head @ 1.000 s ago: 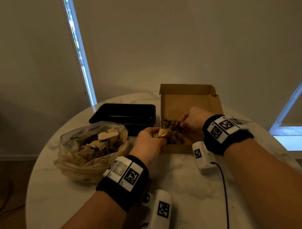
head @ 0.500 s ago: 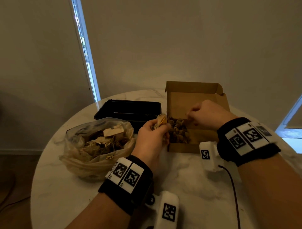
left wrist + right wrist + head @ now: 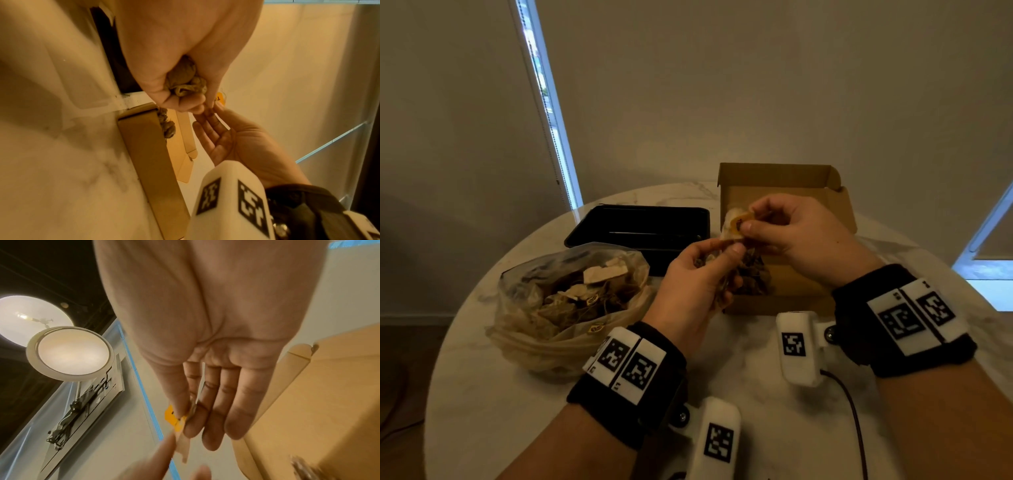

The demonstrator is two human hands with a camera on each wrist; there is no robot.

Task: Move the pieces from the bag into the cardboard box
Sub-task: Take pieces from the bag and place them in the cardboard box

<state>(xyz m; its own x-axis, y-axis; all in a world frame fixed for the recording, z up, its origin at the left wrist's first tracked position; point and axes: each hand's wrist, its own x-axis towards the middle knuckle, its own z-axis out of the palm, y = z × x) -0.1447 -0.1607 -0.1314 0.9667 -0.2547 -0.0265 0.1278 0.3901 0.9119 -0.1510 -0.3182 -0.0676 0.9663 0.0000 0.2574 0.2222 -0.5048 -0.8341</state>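
A clear plastic bag (image 3: 571, 301) of pale and brown tea-bag-like pieces lies open on the left of the table. The open cardboard box (image 3: 777, 178) stands to its right, with a heap of dark pieces (image 3: 753, 274) inside. My left hand (image 3: 722, 260) hovers over the box's front left corner, curled round a clump of pieces (image 3: 185, 82). My right hand (image 3: 751, 219) meets it from the right. Its thumb and forefinger pinch a pale piece with a yellow tag (image 3: 736, 222), and that yellow tag (image 3: 174, 417) shows in the right wrist view too.
A black plastic tray (image 3: 640, 229) sits behind the bag, left of the box. The round marble table (image 3: 482, 394) ends close behind the box and near the bag's left side. A cable (image 3: 856, 421) runs from my right wrist toward me.
My right hand came up out of the box and now pinches the tagged piece at my left hand's fingertips. My left hand rose a little with its clump.
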